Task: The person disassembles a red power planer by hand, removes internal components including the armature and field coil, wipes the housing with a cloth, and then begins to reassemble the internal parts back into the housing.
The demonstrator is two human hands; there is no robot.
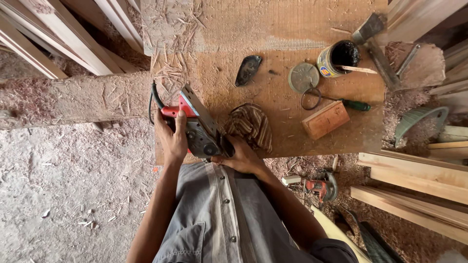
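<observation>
Looking down from the head camera: a red and grey electric planer sits tipped on its side at the near edge of the table, its flat grey sole turned up and to the right. The left hand is wrapped over the red handle end, fingers curled tight around it, right where the black cord loops out. The right hand comes in from the other side, fingers pressed against the dark front end of the planer, gripping there; exactly what they pinch I cannot tell. Just beside that hand lies a striped brown cloth, touching the planer's front. Further back on the table, a dark curved plastic piece lies alone. To its right, a round tin lid, then an open can of dark liquid with a stick resting across its mouth. Below the lid, a green-handled tool with a wire loop at its end, and just beside it a small wooden block. Sawdust and shavings cover the table's far left corner. Down on the floor, right of the person, a second red power tool lies among shavings, and pale planks are stacked off to the right.
</observation>
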